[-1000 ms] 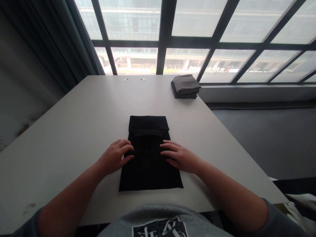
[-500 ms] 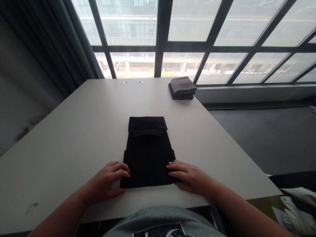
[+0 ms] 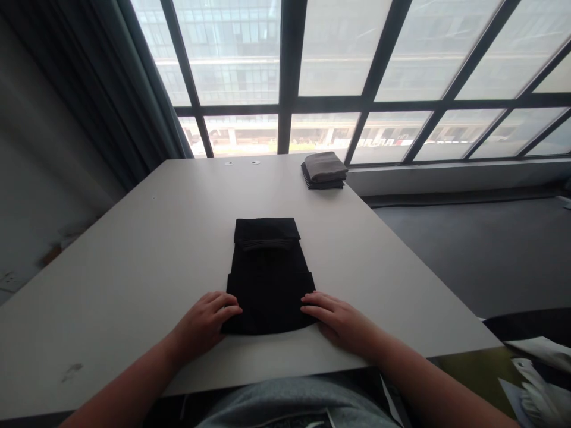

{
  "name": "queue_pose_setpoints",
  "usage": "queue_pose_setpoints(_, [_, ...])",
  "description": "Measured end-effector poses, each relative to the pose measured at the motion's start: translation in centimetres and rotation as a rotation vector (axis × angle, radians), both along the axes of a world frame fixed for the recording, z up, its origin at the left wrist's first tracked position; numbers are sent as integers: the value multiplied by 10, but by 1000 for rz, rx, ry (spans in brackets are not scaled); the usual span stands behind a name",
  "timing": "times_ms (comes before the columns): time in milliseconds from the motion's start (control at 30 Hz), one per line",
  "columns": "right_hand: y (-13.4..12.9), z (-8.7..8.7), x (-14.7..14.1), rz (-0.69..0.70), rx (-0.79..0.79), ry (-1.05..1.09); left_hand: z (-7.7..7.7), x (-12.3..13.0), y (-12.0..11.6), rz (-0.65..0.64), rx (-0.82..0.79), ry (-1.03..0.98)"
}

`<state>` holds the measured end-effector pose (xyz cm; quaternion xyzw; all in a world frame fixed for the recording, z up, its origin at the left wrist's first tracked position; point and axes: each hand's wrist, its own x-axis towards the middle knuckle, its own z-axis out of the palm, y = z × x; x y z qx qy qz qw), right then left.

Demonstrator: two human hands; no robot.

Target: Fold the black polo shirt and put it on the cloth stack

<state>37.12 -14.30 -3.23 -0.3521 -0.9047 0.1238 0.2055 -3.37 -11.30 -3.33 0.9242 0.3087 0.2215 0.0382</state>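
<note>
A folded black garment point(image 3: 270, 303) lies flat in front of me, its near end folded over in a wide panel. The far end has a folded band with a curved, layered edge below it. At the near left corner, my left hand point(image 3: 209, 318) has its fingers curled over the edge, with the thumb hidden beside or under the cloth. My right hand point(image 3: 336, 318) grips the near right side the same way, fingertips on top and thumb out of sight.
The white table point(image 3: 178, 238) reaches to the window. A stack of folded grey cloths point(image 3: 324, 169) sits at its far right corner. To the lower right, white items point(image 3: 542, 386) lie on an olive surface point(image 3: 473, 374). A dark curtain point(image 3: 129, 89) hangs at the left.
My left hand has slid slightly inward and its thumb has closed in at the garment's corner. The near edge now curves a little. The camera view has tilted up slightly.
</note>
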Motion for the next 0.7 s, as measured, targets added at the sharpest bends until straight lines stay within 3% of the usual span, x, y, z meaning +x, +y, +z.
queue_pose_setpoints(300, [5, -7, -3, -14, 120, 36, 5, 2, 2, -2, -92, -110])
queue_pose_setpoints(700, [14, -2, 0, -29, -29, 151, 8, 3, 1, -9, -84, -236])
